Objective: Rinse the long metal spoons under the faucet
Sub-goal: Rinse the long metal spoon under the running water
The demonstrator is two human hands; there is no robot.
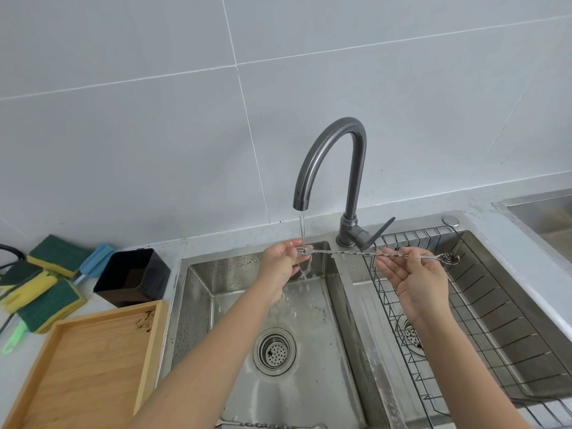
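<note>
Two hands, left hand (280, 261) and right hand (413, 275), pinch one long spoon (349, 252) under one faucet (332, 156); another spoon (272, 425) lies nearest; no readable writing.

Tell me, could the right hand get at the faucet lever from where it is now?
Probably yes. The right hand sits just below the faucet lever with nothing between them, but its fingers are pinching the long spoon, so it would have to let go first.

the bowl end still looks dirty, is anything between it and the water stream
Nothing visible blocks it. The long spoon is held level by both hands; its disc end sits under the stream at the left hand, while the dirty bowl sticks out past the right hand, over the wire rack.
</note>
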